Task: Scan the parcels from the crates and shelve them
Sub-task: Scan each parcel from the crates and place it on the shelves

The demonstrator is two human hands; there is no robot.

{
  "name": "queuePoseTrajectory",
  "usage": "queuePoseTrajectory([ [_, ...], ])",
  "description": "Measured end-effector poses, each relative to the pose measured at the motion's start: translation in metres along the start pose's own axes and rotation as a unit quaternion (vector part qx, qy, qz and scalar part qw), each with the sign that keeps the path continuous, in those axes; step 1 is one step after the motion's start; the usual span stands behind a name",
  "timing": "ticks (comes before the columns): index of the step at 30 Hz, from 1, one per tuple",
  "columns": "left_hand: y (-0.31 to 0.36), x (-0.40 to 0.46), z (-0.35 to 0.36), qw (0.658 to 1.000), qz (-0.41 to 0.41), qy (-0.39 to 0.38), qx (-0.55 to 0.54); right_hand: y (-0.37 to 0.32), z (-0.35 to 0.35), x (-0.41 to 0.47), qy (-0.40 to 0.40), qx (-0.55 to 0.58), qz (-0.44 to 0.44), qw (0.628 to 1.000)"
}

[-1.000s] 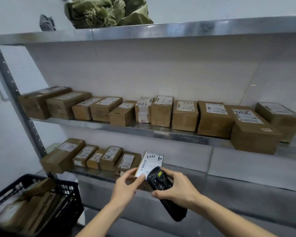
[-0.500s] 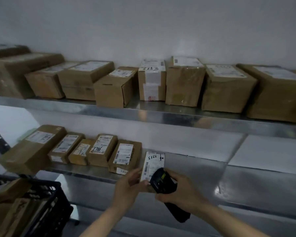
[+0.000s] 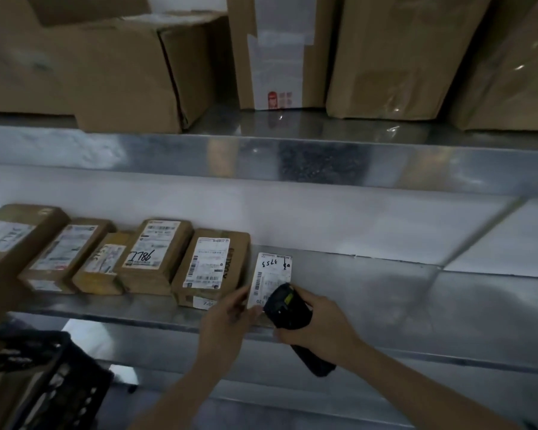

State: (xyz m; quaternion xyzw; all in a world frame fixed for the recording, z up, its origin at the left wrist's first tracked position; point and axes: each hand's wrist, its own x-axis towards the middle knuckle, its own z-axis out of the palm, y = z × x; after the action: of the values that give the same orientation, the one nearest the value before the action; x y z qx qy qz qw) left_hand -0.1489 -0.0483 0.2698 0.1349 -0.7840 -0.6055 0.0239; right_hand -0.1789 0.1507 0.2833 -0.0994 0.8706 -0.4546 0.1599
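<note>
A shiny metal lower shelf (image 3: 370, 293) runs across the middle, with an upper shelf (image 3: 261, 156) above it that carries big cardboard boxes (image 3: 121, 82). On the lower shelf a row of small brown parcels (image 3: 156, 256) lies side by side. A black crate (image 3: 53, 380) with more parcels sits low on the left.

The parcel with the white label (image 3: 272, 274) is at the right end of that row, just beside the last brown one. The left hand (image 3: 227, 324) pinches its near edge. The right hand (image 3: 320, 324) is wrapped around a black handheld scanner (image 3: 289, 308), right next to the label. The two hands are close together.

This looks like the putting-down step. To do it well, slide the parcel in straight, snug beside its neighbour. Keep the label facing up so the written number can be read, and keep the scanner from bumping it.
</note>
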Motion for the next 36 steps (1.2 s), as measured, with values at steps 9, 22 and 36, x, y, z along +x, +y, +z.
queuePoseTrajectory([
  [9,0.009,0.020,0.017,0.994,0.004,0.083,0.073,-0.006,-0.015,0.033,-0.016,-0.045,0.010,0.999],
  [22,0.011,0.030,0.023,0.993,0.003,0.107,0.055,0.004,-0.024,0.039,-0.004,-0.025,0.006,1.000],
  [36,0.028,-0.020,-0.071,0.994,0.023,0.111,0.001,-0.078,0.004,-0.002,0.087,-0.074,-0.065,0.991],
])
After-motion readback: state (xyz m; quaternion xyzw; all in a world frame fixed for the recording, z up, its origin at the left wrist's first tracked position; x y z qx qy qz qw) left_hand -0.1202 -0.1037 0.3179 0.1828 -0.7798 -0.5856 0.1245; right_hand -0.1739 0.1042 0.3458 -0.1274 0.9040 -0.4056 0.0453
